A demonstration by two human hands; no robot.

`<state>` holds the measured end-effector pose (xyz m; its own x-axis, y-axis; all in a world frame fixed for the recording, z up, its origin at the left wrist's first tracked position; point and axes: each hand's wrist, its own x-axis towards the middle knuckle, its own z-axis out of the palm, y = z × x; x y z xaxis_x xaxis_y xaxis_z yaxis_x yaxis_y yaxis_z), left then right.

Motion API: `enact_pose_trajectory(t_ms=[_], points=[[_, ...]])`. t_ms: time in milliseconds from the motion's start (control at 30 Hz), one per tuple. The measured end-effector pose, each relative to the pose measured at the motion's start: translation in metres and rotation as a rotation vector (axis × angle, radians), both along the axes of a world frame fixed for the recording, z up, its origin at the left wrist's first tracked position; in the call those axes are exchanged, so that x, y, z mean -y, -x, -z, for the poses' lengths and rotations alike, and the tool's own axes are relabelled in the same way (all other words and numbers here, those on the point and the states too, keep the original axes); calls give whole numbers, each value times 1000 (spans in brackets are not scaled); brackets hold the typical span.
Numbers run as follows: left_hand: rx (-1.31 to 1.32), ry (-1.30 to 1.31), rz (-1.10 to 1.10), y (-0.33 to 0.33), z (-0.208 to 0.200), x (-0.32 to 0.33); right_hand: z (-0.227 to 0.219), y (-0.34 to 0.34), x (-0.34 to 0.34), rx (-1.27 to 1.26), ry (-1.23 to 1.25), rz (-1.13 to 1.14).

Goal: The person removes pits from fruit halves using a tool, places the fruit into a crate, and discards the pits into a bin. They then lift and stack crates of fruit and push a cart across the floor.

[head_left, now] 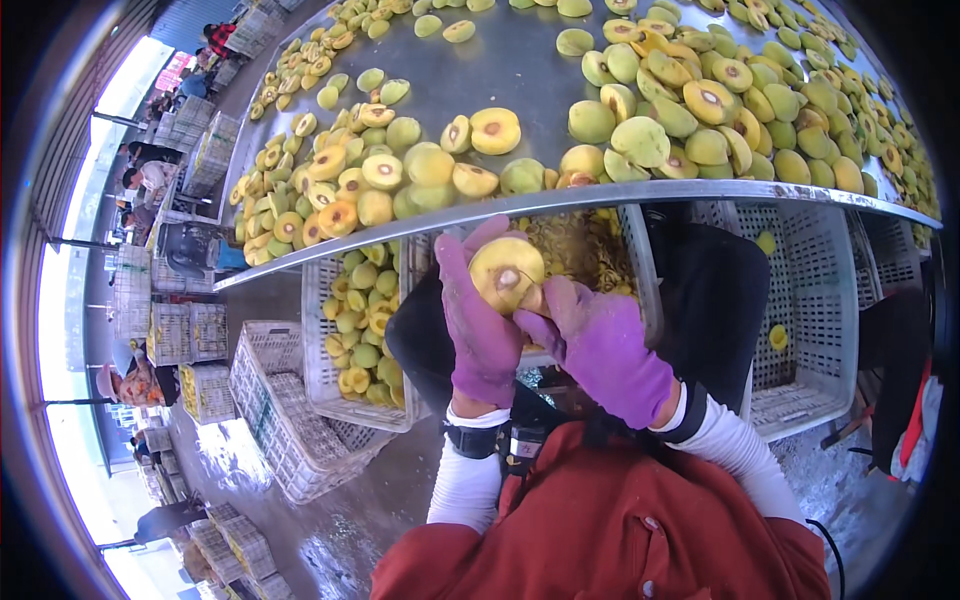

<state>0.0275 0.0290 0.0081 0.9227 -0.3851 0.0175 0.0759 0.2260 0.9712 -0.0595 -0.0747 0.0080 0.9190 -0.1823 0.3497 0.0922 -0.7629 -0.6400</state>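
A yellow peach half (506, 270) rests in my left hand (480, 325), in a purple glove, its fingers wrapped round the fruit's edge. The cut face is turned up, with a pale brown spot at its middle. Close against the lower right of the fruit is my right hand (605, 345), also gloved in purple. Its fingers are pinched together at the peach; whatever they hold is mostly covered by the glove. Both hands are above my lap, just below the rim of the metal table (500, 210). Beneath them a crate (640, 260) contains small yellow-brown scraps.
Heaps of peach halves (705, 110) lie on the metal table. Left of my knees stands a crate of peach halves (360, 310), beside an overturned-looking white crate (300, 430). At the right, a white crate (800, 300) holds a few pieces. Other people (150, 180) sit among stacked crates at far left.
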Motion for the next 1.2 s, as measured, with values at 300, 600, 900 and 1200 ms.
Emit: enact_pose_trajectory(t_ms=[300,600,900,1200], points=[[43,16,-49,10,14,-3,9,0,9,-19,63,-92],[298,-274,112,-9,19,-27,22,-15,24,-50,2,-253],[152,-182,-146,-3,21,-6,33,-22,7,-22,-164,-215],[-231,-341,177,-28,25,-25,37,-30,21,-172,-154,-342]])
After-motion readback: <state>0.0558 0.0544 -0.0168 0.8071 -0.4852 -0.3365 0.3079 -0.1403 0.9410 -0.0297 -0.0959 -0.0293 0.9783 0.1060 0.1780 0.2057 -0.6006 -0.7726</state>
